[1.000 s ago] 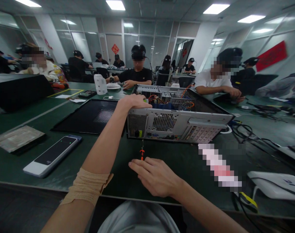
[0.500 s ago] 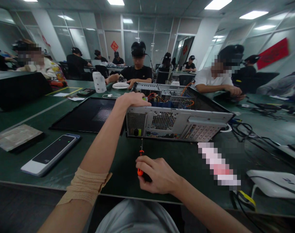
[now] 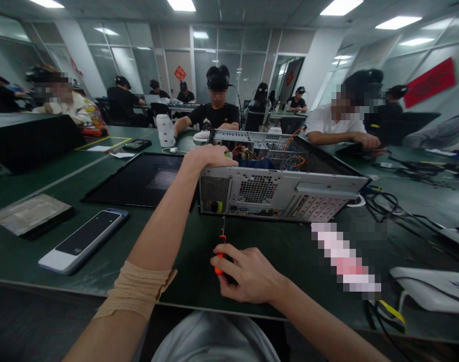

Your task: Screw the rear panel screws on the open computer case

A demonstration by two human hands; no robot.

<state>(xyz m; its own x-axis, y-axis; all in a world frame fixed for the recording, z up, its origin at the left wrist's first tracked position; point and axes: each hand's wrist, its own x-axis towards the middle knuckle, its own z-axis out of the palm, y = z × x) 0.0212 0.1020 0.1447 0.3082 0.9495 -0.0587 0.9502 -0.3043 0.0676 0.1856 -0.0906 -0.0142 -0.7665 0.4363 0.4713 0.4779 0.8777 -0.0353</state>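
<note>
One screwdriver (image 3: 222, 239), open tabletop (image 3: 289, 251), case edge (image 3: 259, 218) ahead

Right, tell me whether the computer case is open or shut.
Open: coloured wiring shows through the uncovered top of the computer case, and a black panel lies beside it on the table.

1 left hand (image 3: 211, 156), 1 right hand (image 3: 252, 274), 1 orange-handled screwdriver (image 3: 222, 238), 1 open computer case (image 3: 284, 188), 1 flat black panel (image 3: 133, 178)
</note>
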